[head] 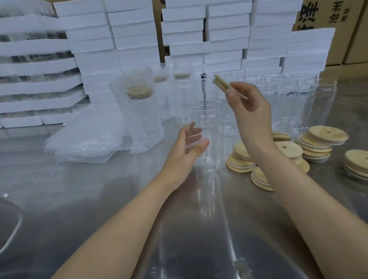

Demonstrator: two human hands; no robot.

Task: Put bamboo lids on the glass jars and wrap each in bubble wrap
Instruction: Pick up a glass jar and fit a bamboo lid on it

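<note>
Jar [208, 123] stood unlidded at centre frame on the bench [118, 214]. Left hand [186, 148] gripped its side, thumb in front, fingers visible through the glass behind. Right hand [252, 109] pinched one lid [220, 83] edge-on, above and just right of the jar mouth, not touching it.

Step judged: lidding, before wrapping. The next move would call for turning the lid flat, centring it over the rim and pressing it down while the left hand steadied the glass.

Bubble wrap [83, 143] lay stacked at left of centre, beside a wrapped jar [139, 112]. Spare lids [315, 141] were piled at lower right, more empty jars [298, 91] behind them.
</note>
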